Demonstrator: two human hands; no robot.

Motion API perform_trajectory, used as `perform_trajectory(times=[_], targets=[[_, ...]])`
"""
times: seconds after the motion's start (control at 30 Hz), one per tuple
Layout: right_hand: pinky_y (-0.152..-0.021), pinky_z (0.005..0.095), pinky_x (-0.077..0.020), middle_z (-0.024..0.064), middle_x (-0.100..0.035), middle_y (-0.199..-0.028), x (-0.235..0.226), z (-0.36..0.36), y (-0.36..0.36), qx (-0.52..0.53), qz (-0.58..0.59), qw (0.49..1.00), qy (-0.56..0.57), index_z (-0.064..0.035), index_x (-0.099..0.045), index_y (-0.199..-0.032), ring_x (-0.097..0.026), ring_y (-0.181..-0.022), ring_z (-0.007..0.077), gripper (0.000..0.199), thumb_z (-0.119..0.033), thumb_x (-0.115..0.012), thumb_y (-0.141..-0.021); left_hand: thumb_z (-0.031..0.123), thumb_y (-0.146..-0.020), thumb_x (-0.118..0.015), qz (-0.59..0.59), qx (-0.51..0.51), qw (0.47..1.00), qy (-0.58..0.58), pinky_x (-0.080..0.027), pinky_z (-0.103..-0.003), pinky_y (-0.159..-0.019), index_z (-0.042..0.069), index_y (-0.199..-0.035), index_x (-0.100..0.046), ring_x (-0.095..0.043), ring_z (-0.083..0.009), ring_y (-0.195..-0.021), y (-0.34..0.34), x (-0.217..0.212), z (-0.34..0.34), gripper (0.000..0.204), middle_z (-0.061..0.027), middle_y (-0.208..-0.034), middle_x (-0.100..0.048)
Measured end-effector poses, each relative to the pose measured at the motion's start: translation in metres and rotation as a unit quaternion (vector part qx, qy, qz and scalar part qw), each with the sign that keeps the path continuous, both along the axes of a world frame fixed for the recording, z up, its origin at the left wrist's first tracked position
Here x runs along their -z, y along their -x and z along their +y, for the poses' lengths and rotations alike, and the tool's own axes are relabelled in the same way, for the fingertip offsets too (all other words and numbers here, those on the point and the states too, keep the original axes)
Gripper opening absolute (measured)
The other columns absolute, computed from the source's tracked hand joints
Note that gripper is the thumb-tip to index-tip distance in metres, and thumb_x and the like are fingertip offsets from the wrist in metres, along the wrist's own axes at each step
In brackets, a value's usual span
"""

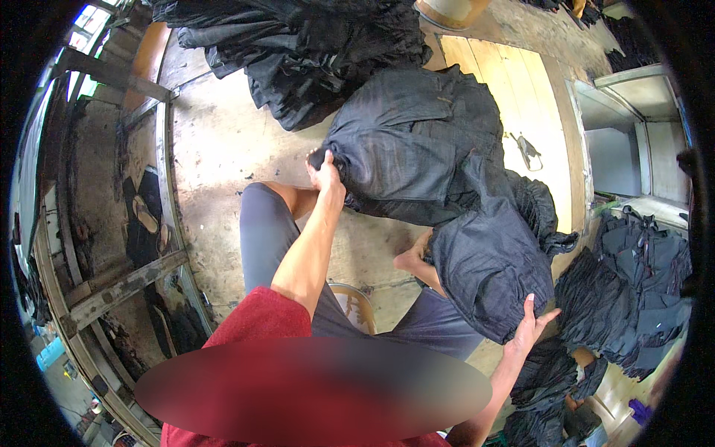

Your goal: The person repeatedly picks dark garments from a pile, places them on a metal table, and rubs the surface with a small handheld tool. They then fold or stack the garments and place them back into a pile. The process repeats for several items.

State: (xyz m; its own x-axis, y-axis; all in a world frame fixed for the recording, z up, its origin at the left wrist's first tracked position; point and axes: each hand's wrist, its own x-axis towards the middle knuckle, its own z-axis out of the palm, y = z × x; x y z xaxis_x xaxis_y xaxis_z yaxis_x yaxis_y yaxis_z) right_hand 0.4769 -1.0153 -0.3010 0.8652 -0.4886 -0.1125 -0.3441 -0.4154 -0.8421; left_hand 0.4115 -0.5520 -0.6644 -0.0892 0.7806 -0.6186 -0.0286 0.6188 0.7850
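A black cloth garment (417, 141), loose and crumpled, stretches across the floor in front of me; its exact kind cannot be made out. My left hand (325, 173) is closed round a gathered end at its left side. Toward the lower right, a puffed-out section of the garment ends in a gathered edge. Against that edge lies my right hand (529, 328), thumb up and a finger stretched away from the cloth; its other fingers are partly hidden. The cloth partly covers my bare foot (413, 257).
A big heap of black garments (298, 52) lies beyond, at the upper left. More dark clothes (633, 290) are piled at right. A small pair of thread snips (527, 152) rests on a pale board (514, 82). A wooden frame (164, 171) borders the left side.
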Motion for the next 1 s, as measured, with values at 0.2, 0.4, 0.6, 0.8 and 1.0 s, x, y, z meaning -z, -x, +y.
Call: perform_trajectory(times=[0.2,0.4,0.6,0.8,1.0], targets=[[-0.124,0.0372,-0.025,0.0107,-0.048,-0.161,-0.013,0.038,-0.028,-0.333,0.07,0.939,-0.049,0.0024,-0.04,-0.159,-0.04,-0.146,0.018,0.06,-0.016,-0.061,-0.106,0.012,-0.089,-0.078,-0.171,0.313,0.877,-0.323,-0.045,-0.038,-0.113,0.003,-0.128,-0.07,-0.061,-0.0293,-0.133,-0.039,-0.212,-0.056,0.041,-0.0143,-0.141,-0.067],[-0.126,0.0441,-0.0245,0.0129,-0.049,-0.157,-0.006,0.075,-0.016,-0.193,0.11,0.931,-0.289,0.0008,-0.048,-0.152,-0.038,-0.148,0.0271,0.074,-0.04,-0.075,-0.097,0.009,-0.087,-0.08,-0.36,0.737,0.471,-0.325,-0.051,-0.038,-0.108,0.007,-0.126,-0.074,-0.065,-0.0229,-0.128,-0.013,-0.313,-0.155,0.039,-0.0143,-0.133,-0.071],[-0.108,0.0493,-0.0522,0.0138,-0.063,-0.141,-0.024,0.039,0.02,-0.003,0.055,0.958,-0.283,0.002,-0.057,-0.142,-0.063,-0.125,0.0313,0.051,-0.021,-0.073,-0.099,0.01,-0.095,-0.071,-0.2,0.213,0.956,0.002,-0.054,-0.035,-0.091,0.005,-0.111,-0.068,-0.066,-0.0175,-0.096,-0.016,-0.13,-0.155,0.016,-0.0023,-0.1,-0.072],[-0.111,0.053,-0.0483,0.0154,-0.063,-0.142,-0.092,-0.031,0.064,0.054,0.022,0.939,-0.339,0.0013,-0.059,-0.141,-0.062,-0.127,0.0334,0.053,-0.027,-0.073,-0.099,0.024,-0.088,-0.075,0.11,-0.039,0.952,0.282,-0.041,-0.035,-0.07,0.017,-0.113,-0.064,-0.055,-0.0162,-0.085,0.018,0.076,-0.078,0.028,-0.0008,-0.101,-0.069],[-0.107,0.0514,-0.0518,0.0152,-0.064,-0.14,-0.121,-0.057,0.084,0.089,-0.028,0.98,-0.176,0.0029,-0.058,-0.14,-0.064,-0.125,0.0325,0.051,-0.02,-0.075,-0.097,0.035,-0.084,-0.085,-0.011,0.133,0.944,0.3,-0.036,-0.034,-0.052,0.022,-0.125,-0.062,-0.061,-0.0149,-0.077,0.067,0.038,-0.089,0.049,0.0005,-0.107,-0.072]])
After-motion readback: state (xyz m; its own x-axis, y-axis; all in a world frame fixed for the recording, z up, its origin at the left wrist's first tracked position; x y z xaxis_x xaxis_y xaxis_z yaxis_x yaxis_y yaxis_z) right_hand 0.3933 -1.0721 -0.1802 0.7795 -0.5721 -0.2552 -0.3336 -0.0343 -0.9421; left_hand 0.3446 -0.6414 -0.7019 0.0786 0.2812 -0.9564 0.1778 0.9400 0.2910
